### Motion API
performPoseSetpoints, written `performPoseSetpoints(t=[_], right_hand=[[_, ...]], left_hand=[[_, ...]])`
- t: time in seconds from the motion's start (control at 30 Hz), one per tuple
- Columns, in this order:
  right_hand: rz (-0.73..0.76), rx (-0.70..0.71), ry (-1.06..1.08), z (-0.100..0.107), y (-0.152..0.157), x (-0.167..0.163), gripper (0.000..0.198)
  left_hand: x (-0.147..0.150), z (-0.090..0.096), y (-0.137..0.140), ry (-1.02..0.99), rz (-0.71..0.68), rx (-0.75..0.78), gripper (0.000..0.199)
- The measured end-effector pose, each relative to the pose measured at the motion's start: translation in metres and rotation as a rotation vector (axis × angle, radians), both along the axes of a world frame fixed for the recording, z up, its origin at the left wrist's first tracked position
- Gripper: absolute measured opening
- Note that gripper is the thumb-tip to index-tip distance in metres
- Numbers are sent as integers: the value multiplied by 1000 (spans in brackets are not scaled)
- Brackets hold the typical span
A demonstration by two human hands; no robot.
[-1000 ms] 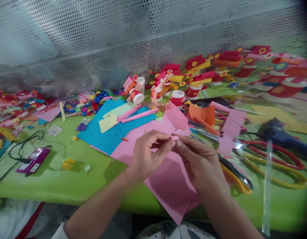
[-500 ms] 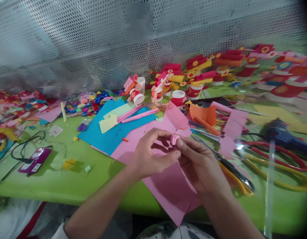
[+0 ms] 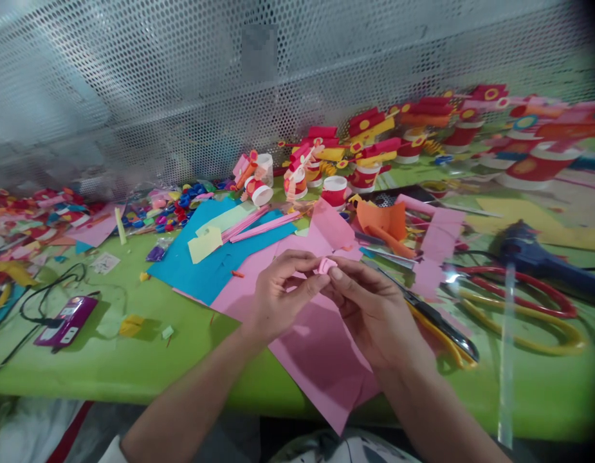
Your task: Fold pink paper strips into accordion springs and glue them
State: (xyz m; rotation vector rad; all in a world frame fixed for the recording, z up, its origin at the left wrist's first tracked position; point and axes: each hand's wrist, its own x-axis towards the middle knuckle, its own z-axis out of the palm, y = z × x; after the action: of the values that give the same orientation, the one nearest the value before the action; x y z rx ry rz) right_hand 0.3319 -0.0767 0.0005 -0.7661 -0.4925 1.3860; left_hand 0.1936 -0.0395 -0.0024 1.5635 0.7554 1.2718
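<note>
A small folded or rolled piece of pink paper (image 3: 327, 264) is pinched between the fingertips of both hands. My left hand (image 3: 278, 299) closes on its left side with thumb and forefinger. From the right, my right hand (image 3: 377, 305) grips it with the thumb in front; its other fingers curl behind and are partly hidden. Below both hands lies a large pink sheet (image 3: 321, 360), partly over a blue sheet (image 3: 181, 270). Bundled pink paper strips (image 3: 265, 226) rest on the blue sheet beyond my left hand.
Yellow-and-black handled scissors (image 3: 442, 328) lie right of my right hand, near a blue glue gun (image 3: 533, 251) with a clear glue stick. Orange paper (image 3: 381, 218) and several red paper-cup models (image 3: 365, 173) stand further back. A purple power socket (image 3: 68, 320) sits left on the green table (image 3: 181, 366).
My left thumb and forefinger have closed in on the pink piece, where the thumb was apart before. The whole view has shifted slightly, with things on the table appearing further left.
</note>
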Motion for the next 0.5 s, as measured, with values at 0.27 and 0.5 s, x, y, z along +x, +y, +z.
performPoseSetpoints(t=[0.27,0.5], right_hand=[[-27,12,-34,-3,3,-1,19],[29,34,-49,-5,-1,0,18]], left_hand=[[4,2,-2,-156,-121,-252,18],[0,4,0,-101,-119,-275,21]])
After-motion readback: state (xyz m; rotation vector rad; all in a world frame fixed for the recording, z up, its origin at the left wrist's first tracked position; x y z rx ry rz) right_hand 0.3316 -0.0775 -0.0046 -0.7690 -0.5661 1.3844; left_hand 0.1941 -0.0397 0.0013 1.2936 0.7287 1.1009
